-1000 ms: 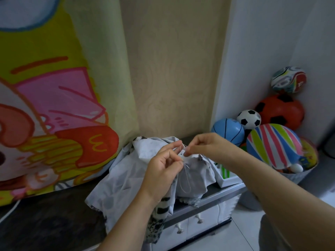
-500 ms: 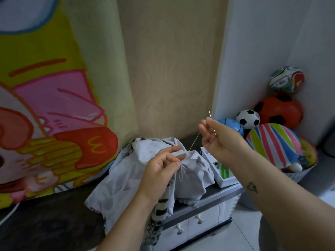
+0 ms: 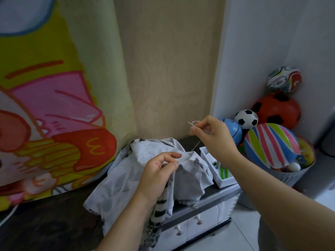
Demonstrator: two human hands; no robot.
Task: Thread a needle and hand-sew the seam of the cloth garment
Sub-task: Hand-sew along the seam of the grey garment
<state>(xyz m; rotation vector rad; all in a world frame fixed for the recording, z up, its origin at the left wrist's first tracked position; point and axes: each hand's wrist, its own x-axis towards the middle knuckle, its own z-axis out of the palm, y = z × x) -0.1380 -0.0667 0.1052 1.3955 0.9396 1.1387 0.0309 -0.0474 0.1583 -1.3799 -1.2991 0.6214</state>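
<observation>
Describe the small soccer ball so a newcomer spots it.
Look to the white wall on the right, where a heap of toy balls sits. At its left side, between the blue ball and the large red-and-black ball, is the small round soccer ball. It alone is white with black patches.

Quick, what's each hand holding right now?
Left hand: pinching a fold of the pale grey cloth garment.
Right hand: pinching the thin metal needle, white thread running down to the garment.
</observation>
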